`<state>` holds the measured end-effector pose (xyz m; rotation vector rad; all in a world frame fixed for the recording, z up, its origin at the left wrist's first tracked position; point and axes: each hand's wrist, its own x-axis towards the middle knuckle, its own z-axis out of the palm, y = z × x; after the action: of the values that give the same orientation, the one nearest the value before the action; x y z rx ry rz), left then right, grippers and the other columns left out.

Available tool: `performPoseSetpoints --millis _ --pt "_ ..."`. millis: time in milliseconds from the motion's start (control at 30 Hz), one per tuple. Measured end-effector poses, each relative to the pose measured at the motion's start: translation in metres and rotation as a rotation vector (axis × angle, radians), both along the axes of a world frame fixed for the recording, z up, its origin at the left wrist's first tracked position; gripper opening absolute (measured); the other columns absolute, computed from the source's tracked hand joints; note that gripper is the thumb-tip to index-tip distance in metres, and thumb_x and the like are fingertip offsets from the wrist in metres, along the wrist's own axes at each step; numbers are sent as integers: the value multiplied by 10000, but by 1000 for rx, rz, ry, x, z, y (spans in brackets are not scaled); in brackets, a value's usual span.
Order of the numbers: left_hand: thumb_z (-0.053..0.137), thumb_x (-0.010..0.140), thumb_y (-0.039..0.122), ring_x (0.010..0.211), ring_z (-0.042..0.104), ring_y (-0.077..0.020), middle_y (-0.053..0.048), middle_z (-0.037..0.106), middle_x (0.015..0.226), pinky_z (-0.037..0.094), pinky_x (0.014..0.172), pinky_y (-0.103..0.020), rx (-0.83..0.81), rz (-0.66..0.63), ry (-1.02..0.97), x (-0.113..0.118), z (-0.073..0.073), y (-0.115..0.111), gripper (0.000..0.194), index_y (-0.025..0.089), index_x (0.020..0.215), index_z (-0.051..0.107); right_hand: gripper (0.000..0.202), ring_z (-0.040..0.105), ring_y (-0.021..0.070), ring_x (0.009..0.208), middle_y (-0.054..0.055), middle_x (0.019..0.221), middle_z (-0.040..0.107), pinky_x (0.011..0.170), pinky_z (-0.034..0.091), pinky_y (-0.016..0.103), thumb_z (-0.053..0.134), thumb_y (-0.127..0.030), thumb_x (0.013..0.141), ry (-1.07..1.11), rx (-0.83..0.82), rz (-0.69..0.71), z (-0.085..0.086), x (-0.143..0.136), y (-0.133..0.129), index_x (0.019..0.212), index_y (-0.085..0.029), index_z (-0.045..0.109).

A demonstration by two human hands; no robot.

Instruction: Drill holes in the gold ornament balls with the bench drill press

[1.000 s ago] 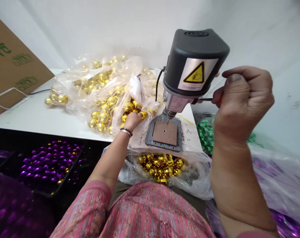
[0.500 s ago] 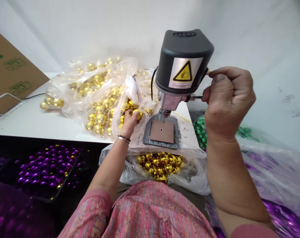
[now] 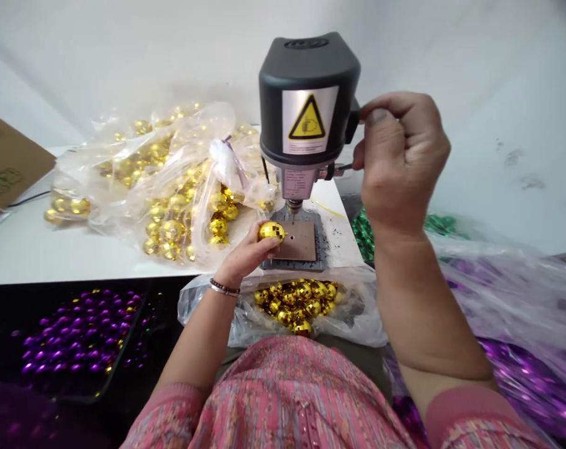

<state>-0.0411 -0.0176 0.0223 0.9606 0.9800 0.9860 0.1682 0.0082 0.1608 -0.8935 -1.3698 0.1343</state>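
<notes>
My left hand [image 3: 251,252] grips a shiny gold ball [image 3: 272,232] between thumb and fingers, over the left part of the brown plate [image 3: 304,242] on the drill press base. The drill press [image 3: 310,100] has a black housing with a yellow warning label, and its chuck and thin bit [image 3: 293,209] point down just behind the ball. At the right side of the housing, my right hand [image 3: 399,159] is closed, fingers curled around the lever handle, whose grip is mostly hidden. An open plastic bag of gold balls [image 3: 217,218] lies left of the press.
Below the table edge hangs a plastic bag with gold balls [image 3: 306,302]. A black bin of purple balls [image 3: 80,337] stands lower left, a cardboard box [image 3: 12,165] at far left. Green balls [image 3: 363,234] and bagged purple balls [image 3: 526,380] are on the right.
My left hand has moved right from the open bag to the press plate, with a gold ball in its fingers. The view has shifted, and my right hand remains at the lever.
</notes>
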Motion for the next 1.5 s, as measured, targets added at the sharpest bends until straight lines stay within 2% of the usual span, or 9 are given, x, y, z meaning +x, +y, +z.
performPoseSetpoints --millis 100,200,400,600,800,1000,1167,1333,1500 --pt "759 776 353 653 568 -114 24 609 788 438 564 -229 63 2 278 8 -4 9 496 194 1208 575 128 466 21 574 -66 657 501 608 411 183 523 -186 975 47 -53 22 13 -1 8 880 -161 605" --pt "718 802 380 627 554 -114 24 599 754 426 543 -229 98 -3 427 13 -6 18 442 182 1183 610 144 466 36 597 -68 610 455 602 411 177 528 -127 953 65 -128 2 28 -2 21 820 -157 575" --pt "781 744 378 659 592 -125 3 663 830 468 610 -247 127 28 602 13 -12 30 583 153 1256 618 184 480 20 700 -71 642 441 758 475 137 472 -91 941 47 -269 -90 49 -1 53 777 -155 523" --pt "829 715 369 907 658 -202 -65 735 1050 514 821 -311 243 16 859 15 -11 33 609 149 1258 661 251 435 -58 638 -95 696 343 809 415 161 376 -190 920 55 -381 -143 54 -3 65 674 -188 327" --pt "833 722 281 959 684 -230 -71 752 1102 531 888 -325 301 -36 1005 31 -1 35 612 157 1299 671 258 381 -76 637 -91 732 401 769 319 143 325 -171 939 26 -341 -175 53 -4 63 682 -187 337" --pt "815 717 228 1120 671 -266 -113 731 1230 504 1024 -352 440 -112 1067 37 -5 38 658 133 1348 654 288 319 -51 581 -85 740 404 689 308 149 318 -122 983 -29 -378 -205 55 -5 66 708 -206 321" --pt "801 735 263 969 706 -229 -55 772 1096 543 891 -312 342 -121 976 36 -9 35 655 158 1362 643 222 388 -10 580 -74 695 419 740 458 165 410 -187 1002 40 -224 -59 42 -3 53 787 -167 462" --pt "813 722 244 1041 706 -245 -70 773 1139 537 947 -331 315 -95 914 37 -10 33 712 144 1401 624 242 480 10 588 -50 757 565 910 543 226 461 -247 990 -4 25 62 10 2 2 1047 -129 664" --pt "807 722 221 1091 701 -253 -82 768 1174 522 1010 -355 325 -89 892 36 -11 32 724 130 1414 616 252 564 29 613 -68 673 527 785 560 220 502 -294 995 -107 -95 29 -21 8 -33 1157 -230 683"
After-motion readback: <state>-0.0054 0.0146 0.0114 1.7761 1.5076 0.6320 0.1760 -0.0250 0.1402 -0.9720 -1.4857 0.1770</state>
